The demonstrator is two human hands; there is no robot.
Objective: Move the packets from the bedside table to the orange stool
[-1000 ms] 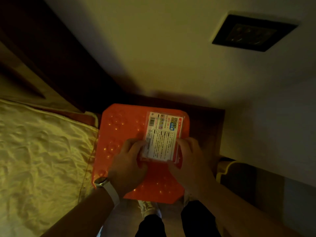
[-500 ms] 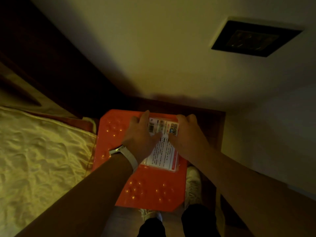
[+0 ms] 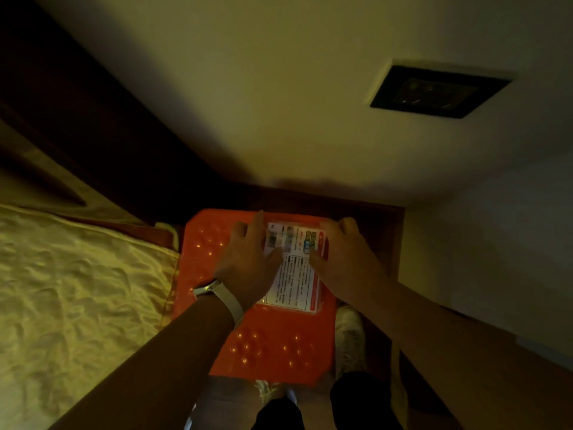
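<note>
**Both hands flat on a packet lying on the orange stool**

Head view: a dim room in yellowish light, with a pale wall (image 3: pixel 279 88) filling the upper part of the picture and a dark square socket plate (image 3: pixel 434 91) set into it at the upper right. At the left lies a bed with a crumpled cream cover (image 3: pixel 77 290), bordered by a dark wooden frame (image 3: pixel 93 135) that runs diagonally toward the corner.

In the gap between the bed and the wall stands the orange stool (image 3: pixel 273 346), seen from above; its square top carries small raised bumps that catch the light. A packet (image 3: pixel 297 280) lies flat on the far right part of the seat, printed face up: white panel with dense text, red border, and a row of small blurred pictures along its far end.

The left hand (image 3: pixel 248 262), with a pale-strapped watch (image 3: pixel 220 294) at the wrist, rests on the packet's left edge, fingers spread and extended, not curled round anything. The right hand (image 3: pixel 344 256) lies over the packet's right edge and far corner, its fingers likewise stretched out flat. Neither hand grips; both press or rest on the packet against the seat.

Below the stool a light-coloured shoe (image 3: pixel 350 339) shows at the right, beside dark trouser legs (image 3: pixel 356 401) at the bottom edge. The bedside table cannot be made out with certainty in the darkness.
</note>
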